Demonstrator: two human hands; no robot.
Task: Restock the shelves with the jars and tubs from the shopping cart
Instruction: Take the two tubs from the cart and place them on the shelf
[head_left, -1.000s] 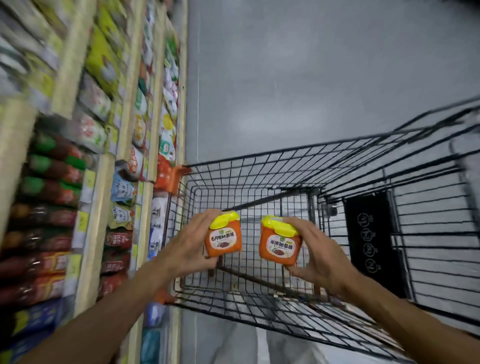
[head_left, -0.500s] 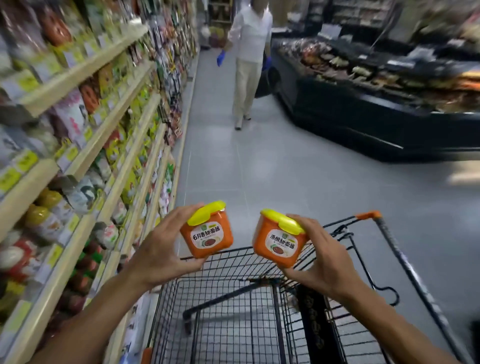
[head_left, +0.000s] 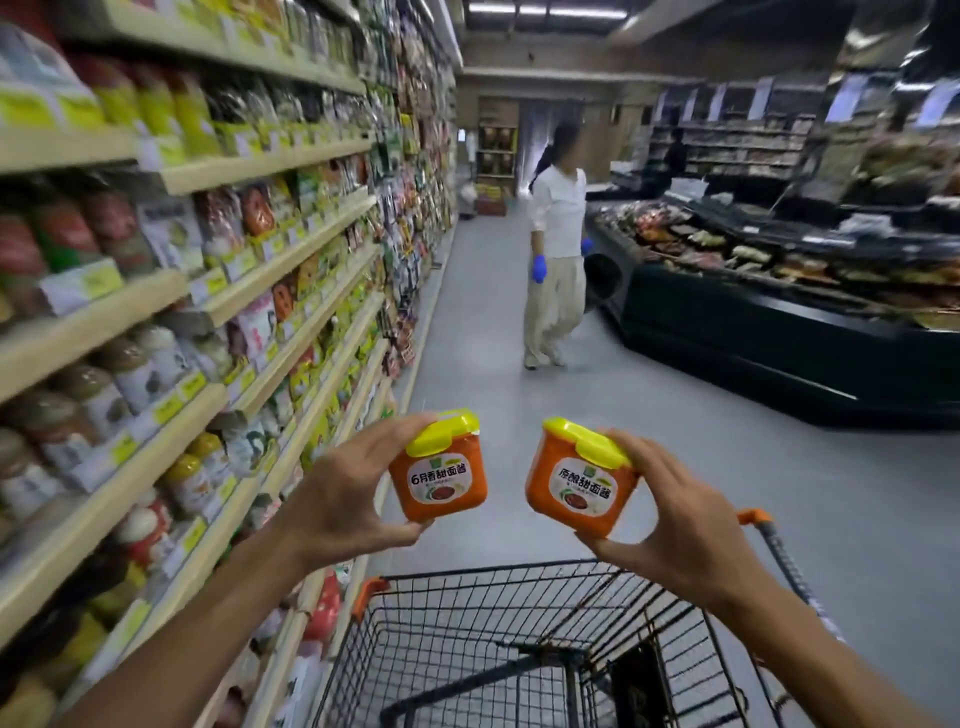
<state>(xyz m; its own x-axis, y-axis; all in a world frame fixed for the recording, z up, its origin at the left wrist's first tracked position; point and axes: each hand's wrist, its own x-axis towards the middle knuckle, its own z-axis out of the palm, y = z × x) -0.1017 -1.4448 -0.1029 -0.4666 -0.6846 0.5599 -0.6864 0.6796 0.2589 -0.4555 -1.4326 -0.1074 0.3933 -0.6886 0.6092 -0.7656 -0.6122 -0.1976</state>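
I hold two orange sauce tubs with yellow lids in the air above the black wire shopping cart (head_left: 498, 592). My left hand (head_left: 343, 493) grips the left tub (head_left: 439, 473), fingers over the lid and thumb under the base. My right hand (head_left: 675, 519) grips the right tub (head_left: 579, 486) the same way, tilted slightly left. Both labels face me. The tubs are a short gap apart. What shows of the cart basket holds nothing. Wooden shelves (head_left: 291, 358) packed with jars and packets run along my left.
A person (head_left: 553, 244) in a white top and blue gloves stands in the aisle ahead. A dark chilled display counter (head_left: 779, 332) lines the right side. Grey floor (head_left: 478, 374) stretches between shelves and counter. The cart's orange-tipped handle (head_left: 753, 517) is near my right wrist.
My view has swung up from the cart basket to the aisle. Both hands lifted the tubs out of the cart to chest height, still gripping them.
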